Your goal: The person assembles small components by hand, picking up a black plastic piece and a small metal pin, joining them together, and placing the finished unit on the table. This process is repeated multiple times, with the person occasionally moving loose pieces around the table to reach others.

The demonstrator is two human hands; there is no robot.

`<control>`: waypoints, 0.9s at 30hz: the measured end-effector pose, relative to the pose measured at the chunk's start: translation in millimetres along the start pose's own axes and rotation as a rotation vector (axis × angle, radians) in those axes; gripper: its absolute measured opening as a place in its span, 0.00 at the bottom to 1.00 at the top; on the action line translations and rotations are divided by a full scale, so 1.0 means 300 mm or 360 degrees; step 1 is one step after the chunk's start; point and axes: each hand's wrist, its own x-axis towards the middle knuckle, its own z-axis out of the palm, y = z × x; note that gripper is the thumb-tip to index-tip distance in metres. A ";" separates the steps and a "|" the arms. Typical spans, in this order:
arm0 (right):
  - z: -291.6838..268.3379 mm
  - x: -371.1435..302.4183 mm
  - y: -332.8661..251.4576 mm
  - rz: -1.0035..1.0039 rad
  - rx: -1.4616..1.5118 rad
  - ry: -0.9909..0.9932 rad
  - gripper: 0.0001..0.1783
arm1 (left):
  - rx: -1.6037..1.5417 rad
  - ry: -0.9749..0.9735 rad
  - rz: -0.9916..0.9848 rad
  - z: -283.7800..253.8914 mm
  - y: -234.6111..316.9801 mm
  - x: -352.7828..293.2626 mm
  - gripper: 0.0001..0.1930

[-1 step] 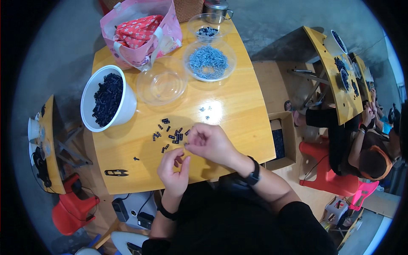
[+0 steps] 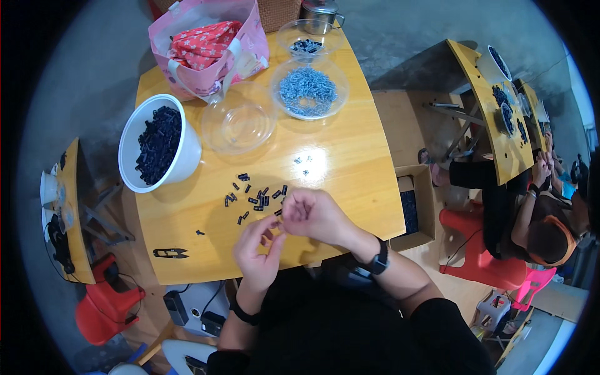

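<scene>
My left hand (image 2: 257, 249) and my right hand (image 2: 314, 215) meet fingertip to fingertip over the near part of the wooden table (image 2: 350, 187). Both are closed in a pinch, and whatever sits between the fingers is too small to make out. Just beyond them lie several small black plastic pieces (image 2: 259, 199), scattered loosely. A few tiny metal bits (image 2: 305, 173) rest further off to the right. Left of my hands, near the front edge, is a pair of black thread snips (image 2: 170, 253), with one small dark piece (image 2: 200, 232) beside it.
A white tub (image 2: 192, 150) full of black pieces stands at left. Behind are a clear empty lid (image 2: 237, 134), a clear bowl of small metal parts (image 2: 337, 103), another clear bowl (image 2: 331, 44), a pink bag (image 2: 200, 78) and a metal mug (image 2: 320, 12). Another person (image 2: 525, 219) sits at right.
My right hand has shifted slightly right and nearer, uncovering more black pieces behind it. My left fingertips have risen a little and now touch the right hand's fingers.
</scene>
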 end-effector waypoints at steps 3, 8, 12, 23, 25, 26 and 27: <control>-0.024 -0.043 0.057 0.0193 0.0315 -0.0167 0.09 | -0.0228 -0.0395 0.0121 -0.011 0.004 -0.003 0.08; -0.064 -0.016 0.074 0.0110 0.0116 0.0068 0.02 | -0.0252 -0.0477 0.0014 -0.020 -0.035 -0.022 0.07; -0.143 0.096 0.034 -0.0593 -0.1282 0.0868 0.05 | -0.0318 -0.0411 -0.0097 -0.025 -0.021 -0.028 0.07; -0.145 0.200 0.023 -0.0568 -0.1708 0.0743 0.04 | -0.0264 -0.0322 -0.0062 -0.063 -0.014 -0.029 0.07; -0.147 0.204 0.023 -0.0592 -0.1730 0.0769 0.04 | -0.0303 -0.0328 -0.0104 -0.070 -0.009 -0.026 0.07; -0.139 0.197 0.010 -0.0595 -0.1729 0.0761 0.04 | -0.0337 -0.0327 -0.0149 -0.076 -0.007 -0.026 0.07; -0.135 0.178 -0.007 -0.0573 -0.1484 0.0726 0.04 | -0.0335 -0.0320 -0.0152 -0.083 0.001 -0.024 0.07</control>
